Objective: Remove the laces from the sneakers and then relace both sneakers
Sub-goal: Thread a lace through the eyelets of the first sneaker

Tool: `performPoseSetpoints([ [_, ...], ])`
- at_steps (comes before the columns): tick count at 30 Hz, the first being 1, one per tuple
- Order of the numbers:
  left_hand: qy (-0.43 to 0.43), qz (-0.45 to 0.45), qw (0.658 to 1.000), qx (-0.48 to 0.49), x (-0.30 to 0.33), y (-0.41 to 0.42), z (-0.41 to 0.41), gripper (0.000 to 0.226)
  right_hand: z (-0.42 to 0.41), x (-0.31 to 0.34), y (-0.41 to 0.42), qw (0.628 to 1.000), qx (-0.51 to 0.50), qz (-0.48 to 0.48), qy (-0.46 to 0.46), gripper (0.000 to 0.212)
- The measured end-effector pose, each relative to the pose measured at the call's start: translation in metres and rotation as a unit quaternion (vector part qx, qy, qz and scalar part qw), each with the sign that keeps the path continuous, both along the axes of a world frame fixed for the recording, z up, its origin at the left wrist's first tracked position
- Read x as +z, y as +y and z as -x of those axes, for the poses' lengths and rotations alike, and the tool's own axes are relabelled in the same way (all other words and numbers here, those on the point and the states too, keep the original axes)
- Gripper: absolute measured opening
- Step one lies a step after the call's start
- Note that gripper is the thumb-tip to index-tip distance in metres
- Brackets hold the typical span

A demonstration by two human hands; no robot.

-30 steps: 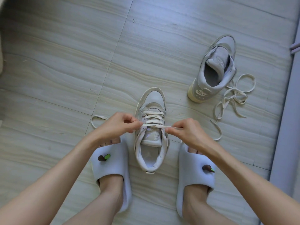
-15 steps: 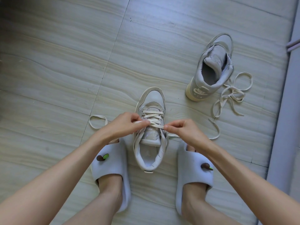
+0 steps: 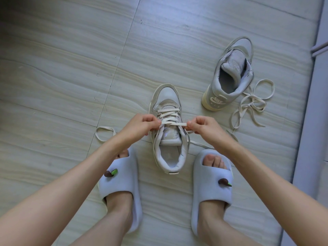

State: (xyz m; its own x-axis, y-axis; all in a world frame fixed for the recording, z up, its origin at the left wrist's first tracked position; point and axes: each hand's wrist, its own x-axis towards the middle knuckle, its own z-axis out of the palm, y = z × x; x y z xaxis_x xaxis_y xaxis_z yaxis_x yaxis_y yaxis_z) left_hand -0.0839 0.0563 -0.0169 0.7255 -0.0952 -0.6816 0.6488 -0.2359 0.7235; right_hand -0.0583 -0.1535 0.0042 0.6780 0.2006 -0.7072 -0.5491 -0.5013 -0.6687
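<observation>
Laces [image 3: 174, 124] on the near sneaker [image 3: 168, 128] between our slippers are soft, flat and limp; our left hand [image 3: 140, 126] and right hand [image 3: 204, 127] pinch one taut span near its eyelets, judged the best hold.

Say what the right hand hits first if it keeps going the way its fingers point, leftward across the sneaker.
Likely the left hand: the right hand pinches the lace stretched over the near sneaker, fingertips facing the other hand. Height difference is unclear.
</observation>
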Motion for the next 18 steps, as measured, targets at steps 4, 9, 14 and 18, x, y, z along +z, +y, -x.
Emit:
performPoseSetpoints([
  [4,0.014,0.010,1.000,0.009,-0.006,0.002,0.013,0.026,0.006,-0.001,-0.004,0.998,-0.026,-0.035,0.047,0.025],
  [9,0.032,0.022,0.999,0.008,0.002,0.005,0.009,0.024,0.007,-0.002,-0.012,0.998,-0.026,-0.028,0.051,0.026],
  [14,0.021,0.012,0.999,0.035,0.017,0.015,0.008,0.029,-0.005,0.002,-0.035,0.995,-0.098,0.014,-0.019,0.040],
  [18,0.002,-0.007,1.000,0.003,0.027,0.021,0.011,0.028,-0.014,0.003,-0.053,0.963,0.139,0.216,-0.083,0.021],
])
